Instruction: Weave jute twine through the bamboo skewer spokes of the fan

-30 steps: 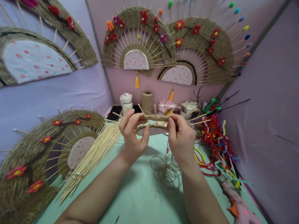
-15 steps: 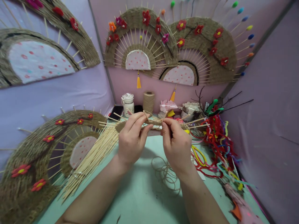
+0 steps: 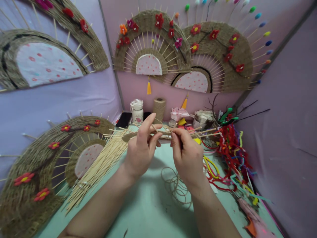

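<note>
A small twine-woven fan piece (image 3: 127, 136) with thin wooden sticks poking out on both sides is held up above the table, seen nearly edge-on. My left hand (image 3: 140, 150) grips its left part with the thumb in front, while the index finger is raised near a strand of twine. My right hand (image 3: 187, 153) pinches the right part of its edge between thumb and fingers. Both hands partly cover the weave. Below my right hand, loose loops of jute twine (image 3: 176, 185) lie on the green tabletop (image 3: 148, 205).
A bundle of thin sticks (image 3: 99, 168) lies left, by a finished woven fan (image 3: 32, 158). Behind stand a white bottle (image 3: 137, 110) and a twine spool (image 3: 159, 108). Tangled pipe cleaners (image 3: 230, 145) and a pink-handled tool (image 3: 252, 211) lie right. More fans hang on the walls.
My left index finger has lifted off the weave and now points up. The fan piece has tipped a little flatter. My right hand keeps its pinch, and the view has shifted slightly.
</note>
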Demonstrator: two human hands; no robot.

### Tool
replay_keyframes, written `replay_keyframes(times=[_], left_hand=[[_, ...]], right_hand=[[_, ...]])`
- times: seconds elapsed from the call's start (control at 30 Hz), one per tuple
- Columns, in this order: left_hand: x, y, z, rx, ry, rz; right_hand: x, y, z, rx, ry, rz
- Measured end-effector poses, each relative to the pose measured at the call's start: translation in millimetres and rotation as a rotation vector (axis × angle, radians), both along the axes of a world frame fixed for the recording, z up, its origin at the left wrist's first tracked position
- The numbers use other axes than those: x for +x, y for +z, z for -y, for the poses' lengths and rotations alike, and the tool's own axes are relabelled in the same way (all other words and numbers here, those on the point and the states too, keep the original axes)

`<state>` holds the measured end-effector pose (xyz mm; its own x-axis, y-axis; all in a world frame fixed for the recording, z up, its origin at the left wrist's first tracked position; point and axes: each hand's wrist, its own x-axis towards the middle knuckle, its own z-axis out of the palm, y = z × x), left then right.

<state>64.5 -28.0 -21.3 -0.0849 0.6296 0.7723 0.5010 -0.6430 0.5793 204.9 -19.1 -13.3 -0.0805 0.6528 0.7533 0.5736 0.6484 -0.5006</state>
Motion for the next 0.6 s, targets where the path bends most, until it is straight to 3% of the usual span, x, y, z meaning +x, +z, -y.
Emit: replay_keyframes(times=[0.37,0.6], left_hand=[[-0.2,2.6,-4.3,-0.027,-0.048,0.159],[-9.2,9.6,-5.5,-0.003,0.030,0.193]], right_hand=[[8.1,2.9,-1.2,-0.113,0.076,-0.018],[44.6,17.7,0.8,-0.224,0.090,0.230]])
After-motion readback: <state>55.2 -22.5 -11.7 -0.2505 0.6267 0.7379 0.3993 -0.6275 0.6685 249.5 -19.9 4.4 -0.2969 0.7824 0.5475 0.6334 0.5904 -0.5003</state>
